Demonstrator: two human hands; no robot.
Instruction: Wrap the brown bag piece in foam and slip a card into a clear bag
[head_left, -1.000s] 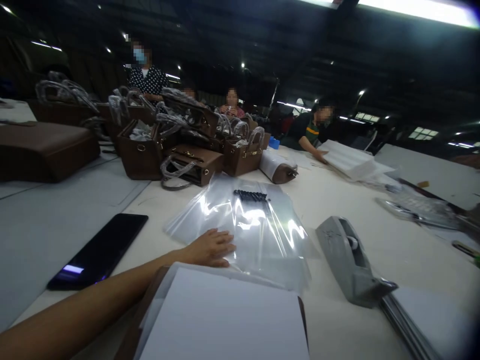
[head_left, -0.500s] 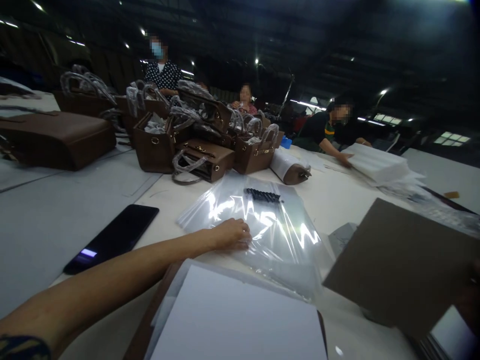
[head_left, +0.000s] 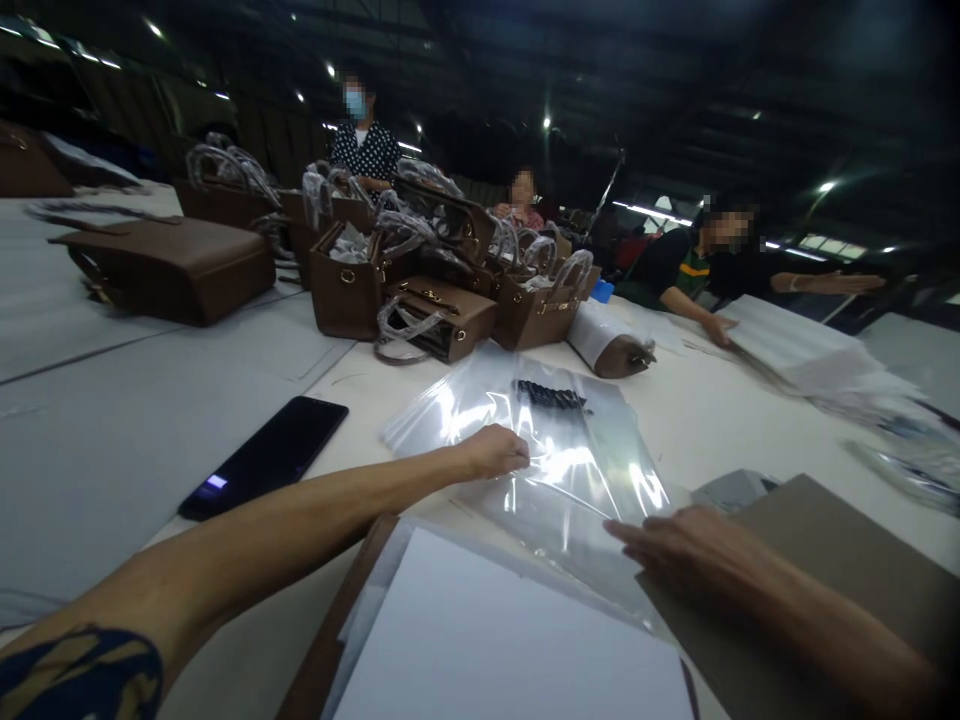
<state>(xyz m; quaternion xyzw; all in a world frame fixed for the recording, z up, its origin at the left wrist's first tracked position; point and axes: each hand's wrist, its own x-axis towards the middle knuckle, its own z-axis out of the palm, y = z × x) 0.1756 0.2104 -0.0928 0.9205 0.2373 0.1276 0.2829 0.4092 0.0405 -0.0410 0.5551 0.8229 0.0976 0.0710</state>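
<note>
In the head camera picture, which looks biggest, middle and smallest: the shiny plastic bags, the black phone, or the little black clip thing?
1. plastic bags
2. phone, nearer the camera, which may flatter it
3. black clip

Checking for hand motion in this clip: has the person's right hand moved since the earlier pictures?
Yes. The right hand, out of view a second ago, has come in from the right and now reaches left onto the near edge of the clear plastic bags, beside the brown card.
</note>
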